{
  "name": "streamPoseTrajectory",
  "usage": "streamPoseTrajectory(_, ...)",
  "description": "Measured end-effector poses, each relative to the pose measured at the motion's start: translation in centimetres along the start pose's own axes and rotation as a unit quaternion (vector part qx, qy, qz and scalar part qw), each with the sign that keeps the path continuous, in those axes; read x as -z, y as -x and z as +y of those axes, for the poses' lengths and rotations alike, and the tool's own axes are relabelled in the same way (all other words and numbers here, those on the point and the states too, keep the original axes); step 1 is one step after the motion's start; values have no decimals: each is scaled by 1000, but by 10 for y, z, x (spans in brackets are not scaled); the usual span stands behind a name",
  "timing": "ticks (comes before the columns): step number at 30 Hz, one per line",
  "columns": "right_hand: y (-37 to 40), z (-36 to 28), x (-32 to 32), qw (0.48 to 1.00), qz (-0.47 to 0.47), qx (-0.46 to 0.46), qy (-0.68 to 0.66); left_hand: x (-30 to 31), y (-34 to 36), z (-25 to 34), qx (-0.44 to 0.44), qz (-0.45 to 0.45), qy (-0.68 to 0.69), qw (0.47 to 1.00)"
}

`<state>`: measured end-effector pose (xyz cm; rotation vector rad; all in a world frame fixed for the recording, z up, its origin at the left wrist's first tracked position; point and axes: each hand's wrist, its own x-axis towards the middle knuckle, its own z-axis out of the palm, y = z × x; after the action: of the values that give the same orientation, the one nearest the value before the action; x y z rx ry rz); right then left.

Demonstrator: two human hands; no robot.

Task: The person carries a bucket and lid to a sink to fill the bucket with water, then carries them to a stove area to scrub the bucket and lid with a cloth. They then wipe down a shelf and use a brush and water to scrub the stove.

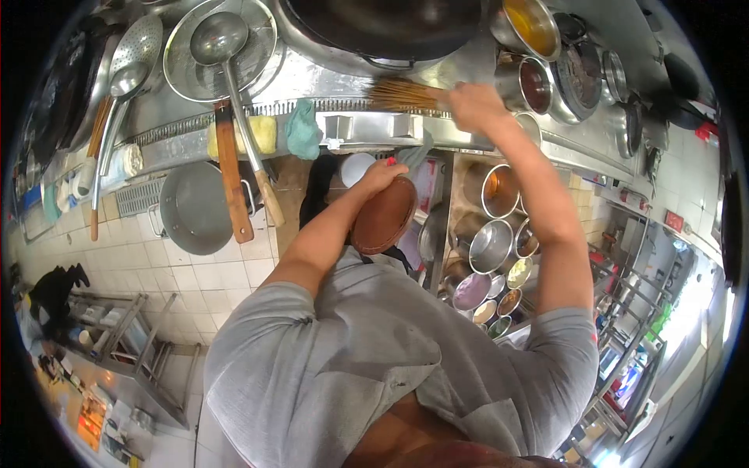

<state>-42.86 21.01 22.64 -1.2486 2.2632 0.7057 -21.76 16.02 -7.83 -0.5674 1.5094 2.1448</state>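
Remotely, I view right hand (474,108) at one o'clock, gripping bamboo brush (396,94), left hand (379,177) at twelve, beside brown disc (384,217), grip unclear.

I work in bright light, with white glare at the far right, highlights on the shiny grey steel counter (318,79), and curved distortion toward black corners.

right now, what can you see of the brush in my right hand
The brush is a bundle of thin tan strips, bamboo by look, spreading slightly at the tips. It points left across the picture, over the metal counter, below the wok. The right hand grips and hides its other end. Whether its tips touch metal is unclear.
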Motion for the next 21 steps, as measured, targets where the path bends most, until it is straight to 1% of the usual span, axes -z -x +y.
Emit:
streamPoseTrajectory(2, 17, 35, -18, 999, -23, -32, 35, 1, -15, -21, -19, 3, 1, 1000)
streamPoseTrajectory(3, 25, 52, -29, 997, -37, -46, 45, 2, -14, -17, -21, 9, -9, 1000)
streamPoseTrajectory(5, 43, 93, -60, 997, -16, -76, -3, 3, -8, -7, -23, 23, -29, 999)
streamPoseTrajectory(6, 48, 100, -63, 996, -6, -90, -27, 5, -9, -2, -32, 34, -51, 998)
streamPoseTrajectory(8, 54, 104, -78, 977, 27, -174, -122, 5, -7, 1, -42, 53, -94, 993)
streamPoseTrajectory(10, 51, 97, -102, 938, 61, -254, -228, 8, -16, -7, -50, 52, -90, 993)
streamPoseTrajectory(11, 37, 86, -130, 910, 80, -291, -285, 9, -19, -12, -53, 52, -91, 993)
streamPoseTrajectory(12, 23, 74, -157, 877, 100, -326, -339, 8, -17, -11, -59, 71, -101, 991)
streamPoseTrajectory(14, -4, 46, -209, 856, 56, -373, -353, 4, -14, -4, -73, 113, -120, 984)
streamPoseTrajectory(15, -13, 36, -221, 847, 32, -392, -358, 1, -20, -11, -84, 133, -105, 982)
streamPoseTrajectory(17, -6, 19, -210, 841, 34, -425, -333, -1, -35, -34, -106, 176, -75, 976)
streamPoseTrajectory(18, -3, 12, -204, 838, 34, -441, -319, -1, -31, -29, -86, 165, -76, 980)
streamPoseTrajectory(19, -1, 16, -202, 842, 41, -434, -318, -1, -23, -18, -64, 153, -77, 983)
streamPoseTrajectory(21, 4, 9, -190, 877, 150, -386, -245, -4, -11, 1, -35, 139, -56, 988)
